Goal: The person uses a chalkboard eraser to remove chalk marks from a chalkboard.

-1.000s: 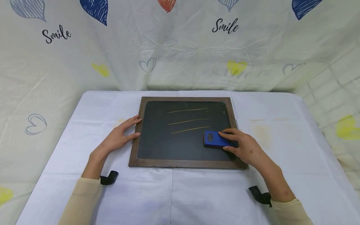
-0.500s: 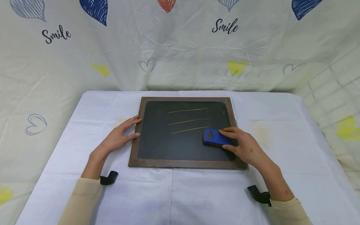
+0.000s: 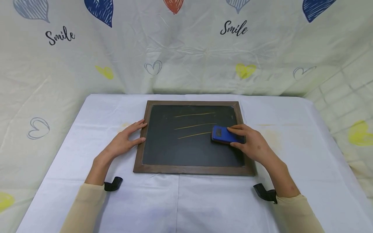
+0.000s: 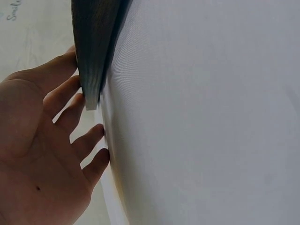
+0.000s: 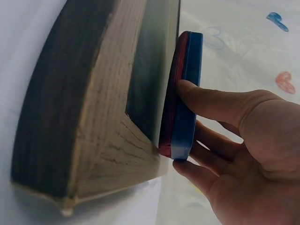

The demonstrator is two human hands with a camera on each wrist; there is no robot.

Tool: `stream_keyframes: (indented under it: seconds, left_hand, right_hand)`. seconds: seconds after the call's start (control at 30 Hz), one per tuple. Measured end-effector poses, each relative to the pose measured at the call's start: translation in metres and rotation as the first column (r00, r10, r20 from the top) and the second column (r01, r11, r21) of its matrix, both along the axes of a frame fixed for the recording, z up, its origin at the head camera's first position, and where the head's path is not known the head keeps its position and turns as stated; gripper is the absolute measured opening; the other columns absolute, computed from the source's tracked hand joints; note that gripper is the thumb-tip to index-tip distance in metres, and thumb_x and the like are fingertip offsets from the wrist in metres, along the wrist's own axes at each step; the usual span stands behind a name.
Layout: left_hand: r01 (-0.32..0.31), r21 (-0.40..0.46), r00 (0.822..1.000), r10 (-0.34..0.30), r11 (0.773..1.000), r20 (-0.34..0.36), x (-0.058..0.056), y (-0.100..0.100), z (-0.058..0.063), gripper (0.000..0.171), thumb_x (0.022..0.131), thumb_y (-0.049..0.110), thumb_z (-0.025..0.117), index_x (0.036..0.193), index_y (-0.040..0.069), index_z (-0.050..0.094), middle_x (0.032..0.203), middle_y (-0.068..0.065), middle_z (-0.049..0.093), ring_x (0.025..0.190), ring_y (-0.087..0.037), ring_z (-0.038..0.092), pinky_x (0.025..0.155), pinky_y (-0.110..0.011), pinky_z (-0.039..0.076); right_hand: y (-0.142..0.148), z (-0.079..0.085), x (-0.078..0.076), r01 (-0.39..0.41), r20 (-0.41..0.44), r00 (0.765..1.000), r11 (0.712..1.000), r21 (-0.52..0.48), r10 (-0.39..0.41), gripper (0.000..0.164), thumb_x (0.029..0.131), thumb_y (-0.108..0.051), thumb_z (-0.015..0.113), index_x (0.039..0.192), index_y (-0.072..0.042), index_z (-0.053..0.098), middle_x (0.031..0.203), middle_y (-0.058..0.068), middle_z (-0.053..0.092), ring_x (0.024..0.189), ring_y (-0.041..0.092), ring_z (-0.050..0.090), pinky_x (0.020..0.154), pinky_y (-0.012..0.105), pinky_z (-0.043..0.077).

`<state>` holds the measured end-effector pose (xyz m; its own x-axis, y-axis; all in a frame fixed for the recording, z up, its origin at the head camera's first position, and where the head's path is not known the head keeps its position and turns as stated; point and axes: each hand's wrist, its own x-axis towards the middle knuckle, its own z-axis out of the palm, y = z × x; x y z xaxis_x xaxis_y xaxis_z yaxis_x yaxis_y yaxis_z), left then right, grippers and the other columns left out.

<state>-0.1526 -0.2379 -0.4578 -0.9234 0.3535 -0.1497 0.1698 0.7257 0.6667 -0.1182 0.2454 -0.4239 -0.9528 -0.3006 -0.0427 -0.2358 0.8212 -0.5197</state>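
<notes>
A small chalkboard (image 3: 175, 153) with a brown wooden frame lies on the white-covered table. Three yellow chalk lines (image 3: 194, 126) run across it. My right hand (image 3: 254, 144) grips a blue chalkboard eraser (image 3: 222, 134) between thumb and fingers. The eraser's left end covers the right tip of the lowest line. In the right wrist view, the eraser's dark red felt (image 5: 171, 108) faces the board. With fingers extended, my left hand (image 3: 120, 142) touches the frame's left side. The left wrist view has the thumb and some fingertips against the frame edge (image 4: 96, 51), others low by the cloth.
A white cloth (image 3: 145, 200) covers the table, with faint yellow chalk smudges (image 3: 269, 136) right of the board. Behind the table hangs a curtain (image 3: 189, 77) printed with hearts and "Smile". A black camera mount (image 3: 113, 184) sits at the left wrist, another (image 3: 265, 193) at the right.
My right hand has slid the eraser up the board, away from me, onto the end of the lowest chalk line. The left hand has kept its place on the frame.
</notes>
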Motion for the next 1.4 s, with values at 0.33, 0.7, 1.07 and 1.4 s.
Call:
stream_keyframes:
  seconds: [0.33, 0.7, 1.07, 1.4]
  left_hand:
    - [-0.008, -0.012, 1.0, 0.008, 1.0, 0.01, -0.001, 0.0, -0.002, 0.07, 0.099, 0.032, 0.072, 0.161, 0.02, 0.041, 0.175, -0.002, 0.025, 0.163, -0.036, 0.02, 0.126, -0.065, 0.025]
    - [-0.01, -0.011, 1.0, 0.01, 1.0, 0.019, -0.001, -0.001, -0.003, 0.069, 0.1, 0.031, 0.072, 0.161, 0.021, 0.041, 0.175, 0.0, 0.024, 0.164, -0.034, 0.019, 0.127, -0.065, 0.024]
    - [-0.009, -0.008, 1.0, 0.01, 1.0, 0.022, -0.002, -0.001, -0.003, 0.069, 0.1, 0.031, 0.071, 0.162, 0.022, 0.041, 0.176, 0.0, 0.024, 0.164, -0.034, 0.019, 0.127, -0.065, 0.025]
    - [-0.011, -0.005, 1.0, 0.011, 1.0, 0.026, -0.001, 0.0, -0.001, 0.069, 0.1, 0.031, 0.072, 0.161, 0.021, 0.041, 0.176, 0.0, 0.024, 0.164, -0.035, 0.018, 0.126, -0.066, 0.024]
  right_hand:
    - [-0.004, -0.001, -0.011, 0.0, 0.018, 1.0, 1.0, -0.006, 0.0, 0.058, 0.093, -0.011, 0.079, 0.147, -0.006, 0.06, 0.148, 0.019, 0.057, 0.14, 0.048, 0.05, 0.109, 0.063, 0.047]
    - [-0.008, -0.002, -0.018, 0.006, 0.044, 0.999, 1.0, 0.028, -0.007, 0.058, 0.092, -0.016, 0.08, 0.146, -0.008, 0.061, 0.148, 0.016, 0.057, 0.139, 0.046, 0.053, 0.107, 0.06, 0.05]
    - [-0.007, -0.003, -0.019, 0.0, 0.057, 0.998, 1.0, 0.03, -0.002, 0.058, 0.092, -0.017, 0.08, 0.147, -0.009, 0.061, 0.15, 0.016, 0.056, 0.14, 0.047, 0.051, 0.108, 0.061, 0.049]
    - [-0.01, -0.003, -0.021, -0.01, 0.064, 0.998, 1.0, 0.029, 0.008, 0.058, 0.092, -0.016, 0.08, 0.147, -0.011, 0.06, 0.152, 0.015, 0.056, 0.142, 0.046, 0.051, 0.109, 0.061, 0.049]
